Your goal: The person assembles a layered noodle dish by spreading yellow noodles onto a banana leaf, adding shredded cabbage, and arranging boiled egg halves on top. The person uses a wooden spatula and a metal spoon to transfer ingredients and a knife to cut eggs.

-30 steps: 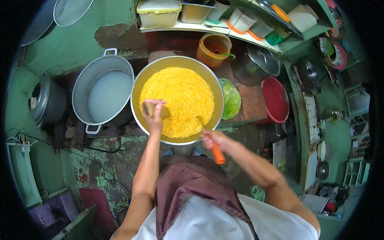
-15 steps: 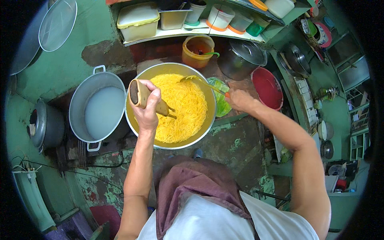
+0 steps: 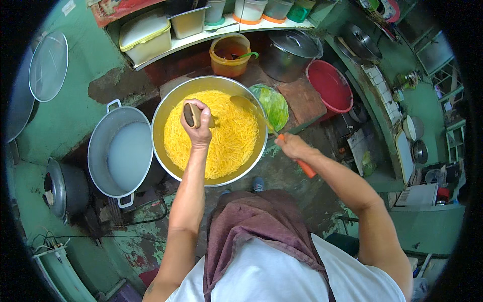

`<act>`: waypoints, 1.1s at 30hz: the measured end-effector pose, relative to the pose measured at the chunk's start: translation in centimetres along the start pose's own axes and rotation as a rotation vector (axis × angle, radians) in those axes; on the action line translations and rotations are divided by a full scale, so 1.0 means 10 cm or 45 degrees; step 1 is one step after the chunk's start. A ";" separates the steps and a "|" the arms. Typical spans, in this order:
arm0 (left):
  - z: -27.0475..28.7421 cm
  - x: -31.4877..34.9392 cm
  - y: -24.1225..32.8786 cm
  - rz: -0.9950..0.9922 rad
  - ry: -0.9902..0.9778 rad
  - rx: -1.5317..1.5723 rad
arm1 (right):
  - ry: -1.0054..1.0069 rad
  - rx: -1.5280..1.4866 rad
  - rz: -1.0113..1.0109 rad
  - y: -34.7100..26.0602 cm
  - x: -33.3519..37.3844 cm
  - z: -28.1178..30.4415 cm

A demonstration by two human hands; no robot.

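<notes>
A wide metal basin point(image 3: 261, 151) holds a heap of yellow noodle-like strands point(image 3: 229, 151). Above the left part of the heap, my left hand point(image 3: 201, 128) is wrapped round a thick tan handle point(image 3: 190, 116) with a dark oval end. The working end of that tool is mostly hidden by the hand and the strands. At the basin's right side, my right hand point(image 3: 293, 147) grips a long spatula by its orange handle point(image 3: 306, 169). The spatula's yellowish head point(image 3: 242, 103) rests among the strands near the far right wall; its exact shape is unclear.
Left of the basin stands a grey two-handled pot point(image 3: 95, 156) of cloudy liquid. Behind are an orange-yellow bucket point(image 3: 229, 65) and a lidded pot point(image 3: 287, 63). A green plastic bag point(image 3: 271, 108) and a red tub point(image 3: 329, 85) lie rightward. Containers line a shelf point(image 3: 186, 43).
My left hand has brought its tool more upright over the strands. My right hand has drawn nearer my body, and the spatula's head sits lower, by the far right wall. The view has turned slightly.
</notes>
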State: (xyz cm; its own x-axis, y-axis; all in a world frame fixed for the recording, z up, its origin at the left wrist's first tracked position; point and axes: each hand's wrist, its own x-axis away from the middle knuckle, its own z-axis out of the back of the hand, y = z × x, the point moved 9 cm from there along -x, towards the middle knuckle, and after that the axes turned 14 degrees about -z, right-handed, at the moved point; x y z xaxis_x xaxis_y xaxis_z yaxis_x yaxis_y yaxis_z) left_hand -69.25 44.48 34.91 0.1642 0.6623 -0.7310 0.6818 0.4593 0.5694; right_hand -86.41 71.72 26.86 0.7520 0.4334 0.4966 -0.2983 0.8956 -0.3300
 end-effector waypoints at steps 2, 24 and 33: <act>-0.06 0.13 -0.16 -0.035 0.035 -0.032 | -0.389 -0.541 -0.428 0.24 0.02 -0.54; -0.98 -0.23 0.38 -0.018 -0.083 -0.096 | -1.602 -1.840 -0.399 0.06 0.75 -0.85; -1.79 -0.62 0.46 -0.001 -0.311 -0.197 | -1.821 -1.940 -0.368 0.15 0.83 -0.51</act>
State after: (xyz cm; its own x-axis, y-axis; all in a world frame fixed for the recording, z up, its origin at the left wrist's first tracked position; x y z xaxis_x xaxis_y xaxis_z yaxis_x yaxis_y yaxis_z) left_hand -79.90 53.09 48.80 0.3431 0.5086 -0.7897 0.5683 0.5570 0.6057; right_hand -77.62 76.17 26.40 -0.4082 0.7511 0.5188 0.8731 0.4872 -0.0184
